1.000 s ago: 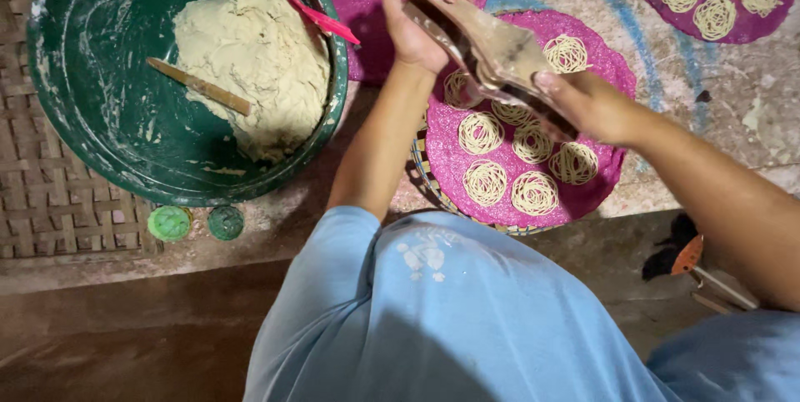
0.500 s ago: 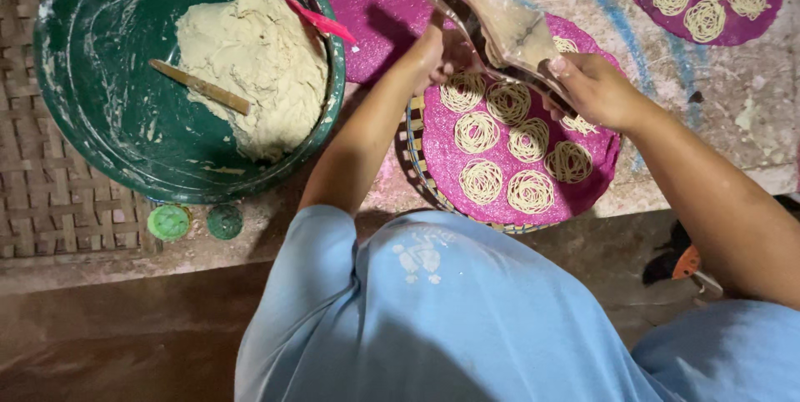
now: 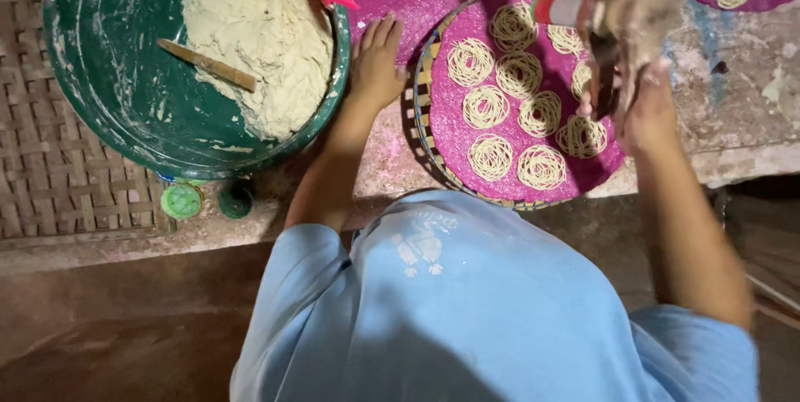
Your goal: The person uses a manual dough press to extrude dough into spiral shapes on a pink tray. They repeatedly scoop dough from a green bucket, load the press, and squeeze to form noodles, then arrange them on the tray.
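The right hand (image 3: 646, 110) grips a wooden press (image 3: 629, 14), blurred and dough-smeared, raised at the upper right of the frame over the purple tray (image 3: 442, 119) of coiled noodle rounds (image 3: 487, 106). The left hand (image 3: 375, 60) lies open and flat on the desk (image 3: 375, 169) between the tray and the green bowl (image 3: 92, 102) of dough (image 3: 258, 44). Half a second ago both hands held the press over the tray; the left has since let go.

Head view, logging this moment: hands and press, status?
Left hand flat beside purple woven tray. Right hand gripping wooden noodle press above it. Nothing blocking.
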Demonstrator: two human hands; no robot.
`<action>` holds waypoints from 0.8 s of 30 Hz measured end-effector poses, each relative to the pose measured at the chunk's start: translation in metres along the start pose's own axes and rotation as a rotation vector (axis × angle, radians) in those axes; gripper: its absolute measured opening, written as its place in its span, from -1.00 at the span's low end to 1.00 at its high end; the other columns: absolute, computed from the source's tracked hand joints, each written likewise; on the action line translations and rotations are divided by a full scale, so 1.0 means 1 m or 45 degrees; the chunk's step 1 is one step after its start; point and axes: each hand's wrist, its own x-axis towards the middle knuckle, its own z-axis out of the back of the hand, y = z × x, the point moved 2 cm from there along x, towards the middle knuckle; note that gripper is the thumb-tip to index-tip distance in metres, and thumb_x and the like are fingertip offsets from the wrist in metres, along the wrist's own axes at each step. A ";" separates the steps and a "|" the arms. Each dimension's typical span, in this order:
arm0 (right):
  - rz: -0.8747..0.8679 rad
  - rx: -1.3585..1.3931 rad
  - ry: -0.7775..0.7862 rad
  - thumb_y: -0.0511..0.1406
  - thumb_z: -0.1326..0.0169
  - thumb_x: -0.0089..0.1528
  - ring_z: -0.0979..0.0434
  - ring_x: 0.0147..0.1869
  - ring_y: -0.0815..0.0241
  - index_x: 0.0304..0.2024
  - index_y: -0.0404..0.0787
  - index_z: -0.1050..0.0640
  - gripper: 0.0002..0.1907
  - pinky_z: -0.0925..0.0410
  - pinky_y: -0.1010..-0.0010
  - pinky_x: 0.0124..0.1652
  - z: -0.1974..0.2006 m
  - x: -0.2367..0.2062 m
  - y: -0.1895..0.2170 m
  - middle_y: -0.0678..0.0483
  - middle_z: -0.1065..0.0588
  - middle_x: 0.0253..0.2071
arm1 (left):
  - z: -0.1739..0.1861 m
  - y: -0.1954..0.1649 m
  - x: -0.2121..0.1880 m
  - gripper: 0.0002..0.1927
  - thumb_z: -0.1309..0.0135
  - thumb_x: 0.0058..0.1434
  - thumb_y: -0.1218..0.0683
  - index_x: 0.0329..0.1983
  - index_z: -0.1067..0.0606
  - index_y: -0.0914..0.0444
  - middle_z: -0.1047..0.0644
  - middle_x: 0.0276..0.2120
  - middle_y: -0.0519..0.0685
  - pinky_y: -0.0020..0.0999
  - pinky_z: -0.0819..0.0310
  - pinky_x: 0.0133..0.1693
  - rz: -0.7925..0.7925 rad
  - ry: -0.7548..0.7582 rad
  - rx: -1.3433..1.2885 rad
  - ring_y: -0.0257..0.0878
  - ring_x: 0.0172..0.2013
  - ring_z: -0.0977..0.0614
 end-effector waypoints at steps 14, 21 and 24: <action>0.382 0.235 -0.383 0.35 0.13 0.27 -0.46 0.03 0.08 0.50 -0.04 -0.22 -0.05 -0.37 0.15 -0.06 0.082 -0.188 -0.062 0.06 -0.40 0.17 | 0.024 -0.008 0.034 -0.53 -0.31 0.04 0.22 0.06 -0.56 0.23 -0.47 0.17 0.14 -0.01 -0.29 0.21 0.098 0.081 -0.196 0.15 0.20 -0.45; 0.480 0.184 -0.552 0.46 0.19 0.27 -0.44 -0.14 0.08 0.33 -0.17 -0.27 0.00 -0.34 0.23 -0.17 0.086 -0.240 -0.063 0.08 -0.39 -0.03 | 0.029 -0.027 0.047 -0.59 -0.13 0.23 0.13 0.17 -0.53 0.08 -0.43 0.34 0.01 -0.01 -0.33 0.29 0.381 0.353 0.005 0.07 0.31 -0.42; 0.471 0.157 -0.617 0.48 0.23 0.25 -0.45 -0.15 0.08 0.32 -0.18 -0.29 0.02 -0.35 0.23 -0.18 0.091 -0.253 -0.065 0.06 -0.39 -0.08 | 0.037 -0.049 0.039 -0.19 -0.27 -0.15 0.15 0.28 -0.39 0.08 -0.22 0.39 0.11 0.23 -0.22 0.22 0.182 0.481 0.186 0.24 0.36 -0.23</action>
